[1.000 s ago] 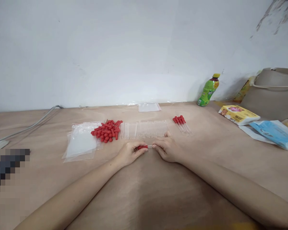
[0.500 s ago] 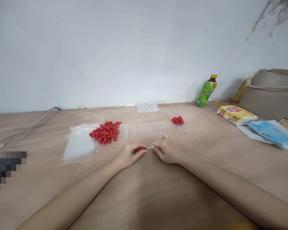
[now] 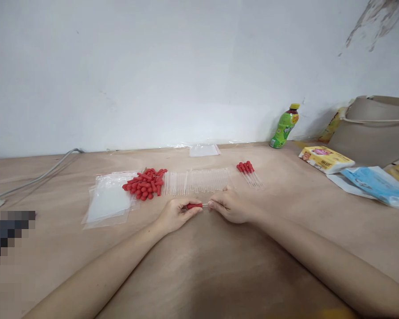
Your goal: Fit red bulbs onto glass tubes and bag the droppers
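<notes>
Pinching a red bulb [image 3: 194,206] between thumb and fingers, the left hand [image 3: 177,215] faced the right hand [image 3: 232,207], whose closed fingers gripped a clear tube [image 3: 205,205] that met the bulb's end. Both hands were around the middle of the worktop [image 3: 186,270]. Beyond them, towards the back edge, lay a row of tubes [image 3: 199,180], red bulbs heaped [image 3: 144,184] at its left end beside overlapping bags [image 3: 108,201]. Four droppers [image 3: 245,168] lay to its right. By the back edge stood a bottle [image 3: 284,127].
</notes>
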{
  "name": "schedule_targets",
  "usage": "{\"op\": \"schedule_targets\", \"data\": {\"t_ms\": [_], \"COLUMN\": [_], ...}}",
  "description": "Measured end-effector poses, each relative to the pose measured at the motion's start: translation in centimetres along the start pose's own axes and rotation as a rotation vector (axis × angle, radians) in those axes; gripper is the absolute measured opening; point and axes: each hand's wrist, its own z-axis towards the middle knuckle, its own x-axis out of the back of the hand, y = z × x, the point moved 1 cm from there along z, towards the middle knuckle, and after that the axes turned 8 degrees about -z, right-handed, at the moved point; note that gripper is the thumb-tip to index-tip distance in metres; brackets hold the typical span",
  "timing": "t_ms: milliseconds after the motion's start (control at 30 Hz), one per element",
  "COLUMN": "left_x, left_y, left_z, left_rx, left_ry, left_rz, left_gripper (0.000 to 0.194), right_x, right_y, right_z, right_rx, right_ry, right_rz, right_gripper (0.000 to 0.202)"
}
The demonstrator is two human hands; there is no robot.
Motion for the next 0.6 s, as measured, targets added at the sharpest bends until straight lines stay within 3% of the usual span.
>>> {"op": "schedule_targets", "data": {"t_ms": [133,233,333,467,533,600], "left_x": [0.0,-0.1,-0.1,0.0,0.0,0.0], "left_y": [-0.2,-0.8,-1.2,-0.9,-0.6,-0.4], "left_z": [0.3,0.5,0.6,0.7,0.7,0.7], "left_rx": [0.118,0.185,0.178,0.183,0.206,0.215], "left_ry": [-0.058,-0.047,-0.021,-0.063,-0.085,-0.096], "left_rz": [-0.087,-0.144,-0.203,-0.145,-0.085,-0.038], "left_gripper": [0.025,0.043,0.055,0.046,0.038,0.033], "right_x": [1.4,2.4,3.4,4.4,4.5,4.3], "right_y": [-0.1,1.5,5.2,10.0,11.2,11.4], "right_z": [-0.1,-0.1,-0.3,-1.5,-2.0,-2.3], "right_rx": [0.082,0.019,-0.292,-0.813,-0.957,-0.981], "right_ry": [-0.049,-0.063,0.068,0.355,0.384,0.366], "right_rz": [-0.113,-0.067,-0.013,-0.137,-0.219,-0.280], "right_gripper": [0.025,0.021,0.024,0.035,0.036,0.036]}}
